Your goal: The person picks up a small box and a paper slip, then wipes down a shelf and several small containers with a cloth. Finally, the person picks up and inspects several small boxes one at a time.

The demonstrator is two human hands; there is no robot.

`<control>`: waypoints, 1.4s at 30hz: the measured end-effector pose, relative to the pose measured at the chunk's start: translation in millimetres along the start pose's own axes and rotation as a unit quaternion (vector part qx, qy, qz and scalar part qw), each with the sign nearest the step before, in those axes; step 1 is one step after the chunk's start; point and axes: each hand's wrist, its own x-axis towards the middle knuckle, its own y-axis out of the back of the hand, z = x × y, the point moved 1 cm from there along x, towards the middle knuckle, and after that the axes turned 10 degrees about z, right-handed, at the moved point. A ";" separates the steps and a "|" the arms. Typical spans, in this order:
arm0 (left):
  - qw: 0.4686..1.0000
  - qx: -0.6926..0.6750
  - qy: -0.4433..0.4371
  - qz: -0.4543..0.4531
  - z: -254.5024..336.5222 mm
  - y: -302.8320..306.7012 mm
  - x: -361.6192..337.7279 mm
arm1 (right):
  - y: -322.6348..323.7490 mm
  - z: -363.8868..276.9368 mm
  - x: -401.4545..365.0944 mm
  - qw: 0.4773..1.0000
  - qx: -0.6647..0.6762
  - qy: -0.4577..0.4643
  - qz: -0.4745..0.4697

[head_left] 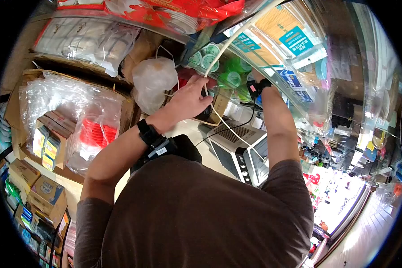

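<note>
My left hand (190,100) is stretched forward with curled fingers. A white cable (222,51) bends sharply at those fingers, pinched between them and the thumb. Close by on the left hangs a cloudy plastic bag (154,82). My right hand (257,75) reaches in behind the glass shelf edge, and its fingers are mostly hidden. Green-wrapped items (234,73) and round green-and-white tubs (210,62) lie near it under the glass. Both wrists wear black straps, and a thin black cord runs from the right one.
A silver-and-black box-shaped appliance (239,154) stands on the floor below my hands. Left are open cartons (20,134) with plastic-wrapped goods and red items (97,133). Packs of bamboo sticks (277,29) lie at the upper right, red packaging (165,11) at the top.
</note>
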 end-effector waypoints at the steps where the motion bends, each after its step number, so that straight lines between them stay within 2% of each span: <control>1: 1.000 0.004 0.003 -0.001 -0.4 -0.8 0.0 | 6.3 -4.0 -2.8 1.000 -0.012 0.010 -0.007; 4: 1.000 0.012 0.000 0.006 -5.2 -3.5 2.6 | 24.4 -14.0 -13.1 0.997 -0.045 0.053 -0.042; 5: 1.000 0.012 -0.007 0.012 -9.0 -6.5 3.5 | 8.8 -1.8 -15.4 0.983 -0.126 0.128 -0.034; 7: 1.000 0.014 -0.010 0.015 -8.2 -7.3 5.8 | 0.1 7.1 -17.9 0.987 -0.062 0.147 0.006; 10: 0.999 0.023 -0.012 0.026 -8.8 -8.8 10.2 | 22.2 -6.5 -22.8 0.949 -0.146 0.123 -0.250; 13: 0.997 0.029 -0.034 0.056 -13.7 -14.2 12.7 | 35.7 -23.5 -34.7 0.912 -0.122 0.144 -0.364; 14: 0.998 0.028 -0.031 0.056 -12.6 -14.7 13.4 | 23.0 -10.0 -35.0 0.915 -0.096 0.162 -0.357; 17: 0.998 0.028 -0.027 0.053 -4.7 -11.2 12.4 | 24.2 -10.2 -33.8 0.930 -0.066 0.129 -0.337; 18: 0.998 0.028 -0.027 0.050 -2.8 -9.8 12.5 | 53.2 -31.7 -32.3 0.916 -0.081 0.126 -0.373; 21: 0.996 0.014 -0.059 0.069 -12.3 -11.7 12.6 | 54.6 -37.7 -27.3 0.912 -0.074 0.141 -0.378; 24: 0.996 0.021 -0.041 0.076 -21.6 -15.5 10.2 | 38.5 -43.6 -28.9 0.939 -0.001 0.163 -0.302; 27: 0.998 -0.001 -0.032 0.059 -9.5 -6.2 0.8 | 66.3 -92.3 -20.3 0.908 -0.052 0.199 -0.364; 28: 0.998 0.002 -0.025 0.054 -5.1 -3.4 -2.1 | 56.1 -94.0 -16.5 0.900 -0.069 0.213 -0.374; 31: 0.999 0.009 -0.015 0.045 -0.7 0.7 -6.8 | 60.5 -120.1 -15.2 0.925 0.008 0.204 -0.319; 32: 0.999 0.009 -0.018 0.044 -3.4 0.5 -7.6 | 44.7 -120.4 -14.4 0.929 0.074 0.219 -0.287; 35: 0.998 0.016 -0.021 0.052 -1.4 2.3 -10.6 | -21.9 -141.3 4.9 0.892 0.247 0.227 -0.303; 38: 0.998 0.022 -0.022 0.048 -2.3 4.2 -10.6 | -6.1 -168.6 2.4 0.914 0.246 0.250 -0.205; 41: 0.998 0.030 -0.027 0.041 -2.9 2.6 -11.1 | 1.4 -176.7 -7.0 0.903 0.311 0.258 -0.149; 42: 0.998 0.033 -0.030 0.039 -2.7 2.5 -10.8 | 9.8 -174.6 -11.3 0.912 0.309 0.222 -0.151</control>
